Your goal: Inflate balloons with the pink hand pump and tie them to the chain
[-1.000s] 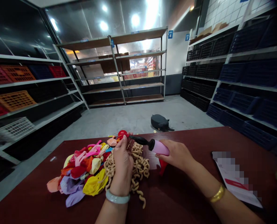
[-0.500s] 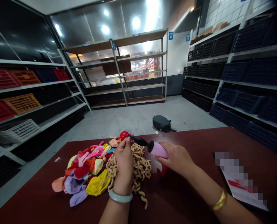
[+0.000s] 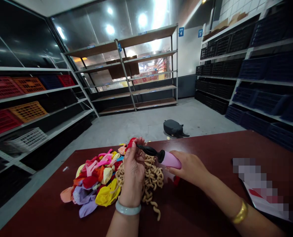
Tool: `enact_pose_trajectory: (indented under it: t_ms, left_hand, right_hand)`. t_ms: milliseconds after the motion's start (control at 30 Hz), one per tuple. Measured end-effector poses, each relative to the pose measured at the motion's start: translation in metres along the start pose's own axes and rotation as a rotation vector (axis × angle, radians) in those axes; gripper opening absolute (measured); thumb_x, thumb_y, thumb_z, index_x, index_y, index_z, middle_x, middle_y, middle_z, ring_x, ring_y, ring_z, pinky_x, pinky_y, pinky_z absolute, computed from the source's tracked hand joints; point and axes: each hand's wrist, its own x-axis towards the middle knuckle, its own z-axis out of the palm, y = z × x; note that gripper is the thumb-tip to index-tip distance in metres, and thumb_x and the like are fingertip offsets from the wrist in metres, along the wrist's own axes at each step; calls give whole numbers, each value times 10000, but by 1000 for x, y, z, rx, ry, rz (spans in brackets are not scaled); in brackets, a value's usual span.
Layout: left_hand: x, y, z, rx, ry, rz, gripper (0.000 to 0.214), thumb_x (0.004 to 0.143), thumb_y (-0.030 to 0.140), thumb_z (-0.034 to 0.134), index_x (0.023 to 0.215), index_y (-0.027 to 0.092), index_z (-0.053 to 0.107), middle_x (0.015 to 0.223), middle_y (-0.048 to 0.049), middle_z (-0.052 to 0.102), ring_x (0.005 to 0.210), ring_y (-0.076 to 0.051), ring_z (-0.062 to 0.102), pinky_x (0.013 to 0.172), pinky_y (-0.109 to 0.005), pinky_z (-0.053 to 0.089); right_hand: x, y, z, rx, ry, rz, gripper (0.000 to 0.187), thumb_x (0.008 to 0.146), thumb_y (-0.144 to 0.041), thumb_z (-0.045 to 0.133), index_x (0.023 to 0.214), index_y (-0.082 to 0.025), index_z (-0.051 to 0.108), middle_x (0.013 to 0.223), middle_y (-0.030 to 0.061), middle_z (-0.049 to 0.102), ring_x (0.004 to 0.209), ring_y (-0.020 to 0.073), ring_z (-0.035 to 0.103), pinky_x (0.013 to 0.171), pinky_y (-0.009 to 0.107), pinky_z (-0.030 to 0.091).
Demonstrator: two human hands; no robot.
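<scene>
My right hand (image 3: 189, 168) is wrapped round the pink barrel of a balloon pump (image 3: 170, 159), its black nozzle pointing left. At the nozzle's tip a red balloon (image 3: 131, 144) is pinched by the thumb of my left hand (image 3: 134, 171), the other fingers partly uncurled beside the nozzle. How far the balloon's neck sits over the tip is hidden. Left of that hand lies a pile of uninflated balloons (image 3: 107, 193) in many colours. A heap of beige twisted pieces (image 3: 153, 176) lies behind and right of my left wrist.
Everything rests on a dark red table (image 3: 196, 210). At the right is a flat, partly pixelated item (image 3: 262, 192). A dark grey object (image 3: 173, 127) lies on the floor beyond the table. Shelves with crates (image 3: 29, 111) stand left and right, and a rack (image 3: 134, 107) at the back.
My left hand has turned, and its fingers have uncurled from a tighter pinch. The red balloon looked rounder before and now appears flatter. My right hand keeps its hold on the pump.
</scene>
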Motion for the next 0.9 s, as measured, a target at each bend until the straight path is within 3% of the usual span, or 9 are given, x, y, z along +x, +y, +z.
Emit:
enact_pose_trajectory:
  t_ms: [267, 533, 700, 900]
  left_hand:
    - [-9, -5, 3, 174, 20, -17, 187, 725, 231, 750, 889, 156, 705, 1010, -97, 721, 988, -215, 669, 799, -294, 533]
    - [-20, -13, 11, 153, -23, -73, 300, 793, 271, 696, 1079, 180, 686, 1090, -113, 700, 1059, -222, 640, 872, -343, 519]
    - [-21, -13, 13, 75, -21, -80, 282, 799, 212, 691, 1081, 207, 682, 1105, -93, 698, 1081, -204, 632, 910, -329, 504]
    - [-20, -14, 10, 37, 5, -40, 250, 826, 364, 669, 981, 170, 695, 1060, -102, 705, 1061, -223, 638, 879, -335, 519]
  right_hand:
    - [0, 10, -13, -59, 20, -46, 477, 804, -578, 586, 1187, -294, 561, 1003, 28, 700, 869, 256, 652, 672, 328, 416]
    - [1, 13, -16, -34, 18, -21, 491, 803, -540, 602, 1227, -299, 541, 1031, 28, 696, 904, 260, 652, 698, 333, 424]
    - [1, 13, -16, -7, -13, -1, 489, 800, -559, 598, 1214, -302, 555, 1022, 29, 697, 906, 262, 648, 701, 330, 422]
    - [1, 12, -16, 5, -40, 7, 479, 789, -566, 605, 1177, -287, 582, 994, 31, 700, 894, 252, 644, 707, 314, 415]
